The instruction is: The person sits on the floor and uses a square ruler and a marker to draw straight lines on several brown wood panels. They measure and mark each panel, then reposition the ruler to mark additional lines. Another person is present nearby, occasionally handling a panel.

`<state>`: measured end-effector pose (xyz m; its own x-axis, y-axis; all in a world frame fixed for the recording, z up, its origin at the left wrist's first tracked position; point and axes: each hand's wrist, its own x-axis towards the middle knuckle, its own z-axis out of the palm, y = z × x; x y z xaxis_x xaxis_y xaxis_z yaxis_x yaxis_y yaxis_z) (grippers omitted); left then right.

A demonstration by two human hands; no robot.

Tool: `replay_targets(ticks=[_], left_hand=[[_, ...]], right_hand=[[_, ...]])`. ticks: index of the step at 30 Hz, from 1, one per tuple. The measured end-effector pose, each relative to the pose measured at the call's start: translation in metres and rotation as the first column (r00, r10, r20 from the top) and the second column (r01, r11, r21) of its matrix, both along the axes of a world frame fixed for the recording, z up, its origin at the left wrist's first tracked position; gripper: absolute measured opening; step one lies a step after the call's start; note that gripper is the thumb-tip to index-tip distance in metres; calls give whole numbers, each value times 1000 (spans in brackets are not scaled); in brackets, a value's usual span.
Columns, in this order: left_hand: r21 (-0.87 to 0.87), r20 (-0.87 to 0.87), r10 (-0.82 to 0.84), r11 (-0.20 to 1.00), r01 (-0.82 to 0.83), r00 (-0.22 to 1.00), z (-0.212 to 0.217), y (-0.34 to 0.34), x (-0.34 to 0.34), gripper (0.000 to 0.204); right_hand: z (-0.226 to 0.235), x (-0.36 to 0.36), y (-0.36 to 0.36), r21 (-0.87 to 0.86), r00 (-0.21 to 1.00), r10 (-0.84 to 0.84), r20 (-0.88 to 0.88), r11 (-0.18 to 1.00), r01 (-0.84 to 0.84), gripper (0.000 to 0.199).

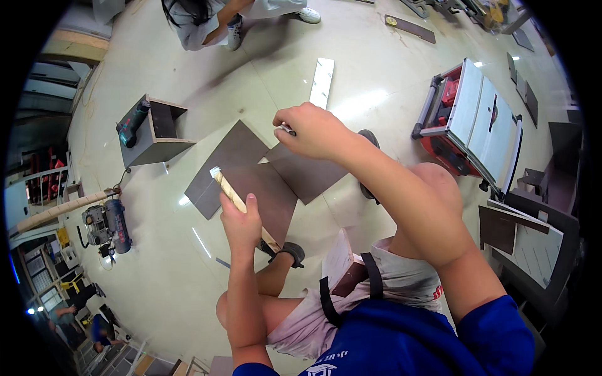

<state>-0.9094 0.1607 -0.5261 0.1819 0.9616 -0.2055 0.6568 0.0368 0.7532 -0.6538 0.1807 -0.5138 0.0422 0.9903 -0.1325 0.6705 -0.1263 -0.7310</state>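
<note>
My left hand [241,224] is closed round a long, narrow piece with a pale raw-wood edge [229,192], a small white patch at its far end. It slants over brown panels; whether it is a strip or a panel's edge I cannot tell. Raised ahead and to the right, my right hand [308,130] has its fingers curled round a small dark, shiny piece [286,129], too small to name. Beneath both hands, flat brown panels [306,172] lie on the floor between my feet. A white board [322,81] lies just beyond the right hand.
To the left, a teal-and-black power drill [133,122] rests on an open brown box [162,150]. An air compressor [106,225] stands nearer. On the right is a table saw [470,119]. Another person [207,28] is at the top. Further boards [411,29] lie about.
</note>
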Motion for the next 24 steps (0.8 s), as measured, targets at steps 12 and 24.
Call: replay_targets(ticks=[12,24], left_hand=[[-50,-18,32,998,-33,999,3,-6,1,40],[-45,81,37,998,-34,996,5,-3,-3,37]], right_hand=[[9,1,0,-68,1000,-6,8,998,7,27],[7,-1,2,9,999,-30,-16,1000,30,25]])
